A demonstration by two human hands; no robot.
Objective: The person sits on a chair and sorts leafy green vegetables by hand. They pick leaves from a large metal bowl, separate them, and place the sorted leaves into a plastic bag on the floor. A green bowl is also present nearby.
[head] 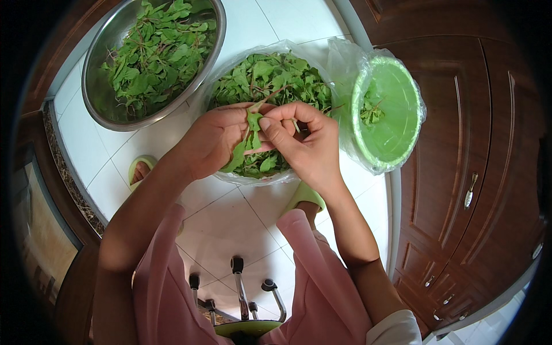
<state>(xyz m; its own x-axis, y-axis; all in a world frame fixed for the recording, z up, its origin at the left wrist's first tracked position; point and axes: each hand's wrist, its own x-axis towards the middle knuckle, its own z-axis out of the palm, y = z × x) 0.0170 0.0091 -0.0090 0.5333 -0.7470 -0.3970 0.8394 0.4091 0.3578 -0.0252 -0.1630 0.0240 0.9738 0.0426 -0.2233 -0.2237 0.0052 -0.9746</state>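
My left hand (220,138) holds a leafy green sprig (254,123) with a reddish stem. The thumb and forefinger of my right hand (302,138) pinch one of its leaves. Both hands are over a clear plastic bag (276,179) full of loose leafy greens (276,75). At the upper left, a steel basin (92,103) holds a heap of similar greens (159,56). On the right stands a green bin (388,138) lined with clear plastic, with a few scraps of stem and leaf (371,110) inside.
Dark wooden cabinets (444,129) line the right side. White floor tiles (215,224) lie beneath. My feet wear green slippers (308,196). Below me are the metal legs of a wheeled stool (241,293) with a green seat (248,327).
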